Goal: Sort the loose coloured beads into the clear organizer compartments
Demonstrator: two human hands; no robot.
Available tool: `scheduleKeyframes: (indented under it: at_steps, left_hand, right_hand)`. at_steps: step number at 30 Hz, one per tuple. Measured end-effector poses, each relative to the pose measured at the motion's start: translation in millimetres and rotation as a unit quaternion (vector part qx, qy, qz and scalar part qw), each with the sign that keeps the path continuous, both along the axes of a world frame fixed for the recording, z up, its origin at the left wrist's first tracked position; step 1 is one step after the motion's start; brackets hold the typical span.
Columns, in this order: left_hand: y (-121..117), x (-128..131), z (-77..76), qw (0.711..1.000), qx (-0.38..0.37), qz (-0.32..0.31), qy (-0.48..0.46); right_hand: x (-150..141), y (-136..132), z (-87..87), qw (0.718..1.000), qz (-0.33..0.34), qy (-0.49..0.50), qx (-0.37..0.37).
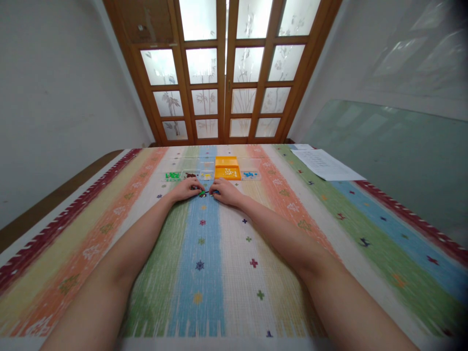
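Both my arms reach far forward over a striped cloth. My left hand (187,188) and my right hand (224,190) rest close together on the cloth, fingers curled, pinching small coloured pieces (203,193) between them; a green one and a dark one show. Just beyond the hands stands an orange tray (227,167) with pale pieces in it. Clear compartments flank it: green pieces (172,175) at the left, dark pieces (190,174) and yellow pieces (206,176) in the middle, blue pieces (250,174) at the right.
The striped cloth (204,273) covers the whole table. A white sheet of paper (325,164) lies at the far right. A glass panel (395,146) leans on the right wall. Wooden doors with frosted panes (224,73) stand behind the table.
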State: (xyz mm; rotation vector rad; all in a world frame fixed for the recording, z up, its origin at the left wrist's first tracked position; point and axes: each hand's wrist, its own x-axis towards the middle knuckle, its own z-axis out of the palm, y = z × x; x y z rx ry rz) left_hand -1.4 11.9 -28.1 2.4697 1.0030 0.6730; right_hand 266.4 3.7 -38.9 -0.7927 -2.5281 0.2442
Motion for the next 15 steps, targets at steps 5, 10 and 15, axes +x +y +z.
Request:
scheduleKeyframes:
  at_steps: [5,10,15]
  left_hand:
    - [1,1,-2.3,0.999,-0.03,0.006,-0.022]
    - [2,0,-7.7,0.994,-0.074,0.035,-0.067]
    - [8,-1,-13.2,0.986,-0.076,0.089,-0.116]
  right_hand:
    - [1,-1,0.8,1.0,0.012,0.004,-0.002]
    - [0,-2,2.1,1.0,0.027,-0.002,0.005]
    - [-1,-3,3.4,0.999,0.036,0.001,0.003]
